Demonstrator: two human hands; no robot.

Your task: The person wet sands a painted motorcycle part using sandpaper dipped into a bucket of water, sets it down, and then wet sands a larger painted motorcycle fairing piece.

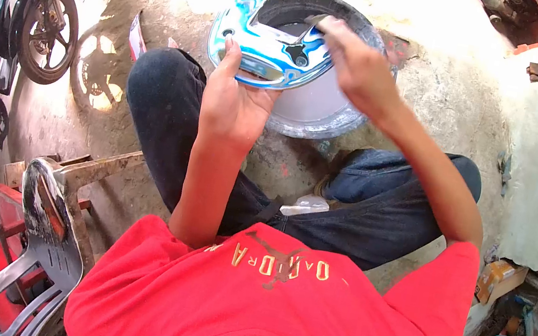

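Note:
A blue, white and silver motorcycle fairing panel (pixel 263 47) is held tilted above a round dark basin (pixel 317 132) of cloudy greyish water. My left hand (pixel 240 104) grips the panel's near edge from below, its thumb on the front face. At the panel's far right end, my right hand (pixel 362 67) is closed with its fingertips against the edge. A small dark flat piece (pixel 317 19) pokes out from those fingertips; its exact kind is hard to make out.
Parked motorcycles (pixel 52 28) stand at the left. A worn grey plastic chair (pixel 53 239) and a wooden frame (pixel 107 170) are at lower left. Along the right lie a pale sheet (pixel 533 167), a cardboard box (pixel 503 281) and assorted clutter. My bent knees flank the basin.

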